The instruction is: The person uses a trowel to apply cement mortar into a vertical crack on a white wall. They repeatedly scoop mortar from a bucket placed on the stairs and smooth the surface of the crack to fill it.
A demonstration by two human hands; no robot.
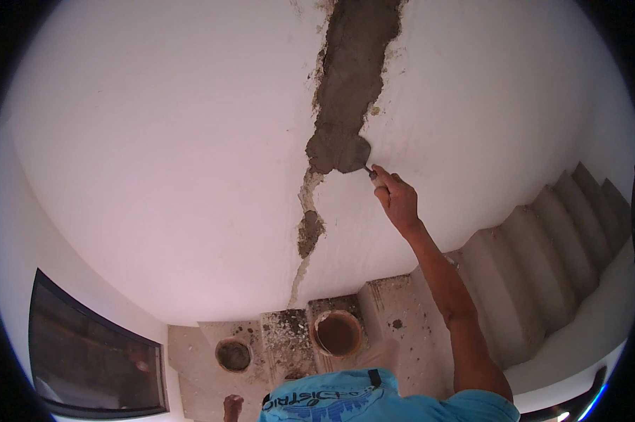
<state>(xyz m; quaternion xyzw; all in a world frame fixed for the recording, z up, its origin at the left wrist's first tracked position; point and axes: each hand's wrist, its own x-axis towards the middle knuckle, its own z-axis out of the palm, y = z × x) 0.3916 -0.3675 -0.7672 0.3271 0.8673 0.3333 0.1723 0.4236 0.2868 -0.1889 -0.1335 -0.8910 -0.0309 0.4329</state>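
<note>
A: Right hand (396, 197)?

B: Raised against the white wall (155, 141), fingers wrapped tight round the handle of a trowel (359, 156). Blade flat on the wet grey mortar (349, 77), at the lower end of the wide filled strip.

A: And the strip itself?

B: Far and high, slightly right of centre, running up out of view. Below the blade, a narrow crack (305, 232) going down the wall, with one smaller grey patch in it, then bare to the steps.

A: Left hand (232, 406)?

B: Low, at the near edge, left of the blue shirt (373, 404). Only a small part showing; cannot tell whether spread or closed, nor whether holding anything.

A: Near the steps?

B: Two round buckets on the concrete stairs (521, 267): a larger orange bucket (337, 333) in the middle, a smaller dark bucket (233, 354) to its left, well apart from the trowel. Crumbs of mortar scattered on the step between. Stairs climbing away to the right. Dark window (85, 359) near left.
</note>
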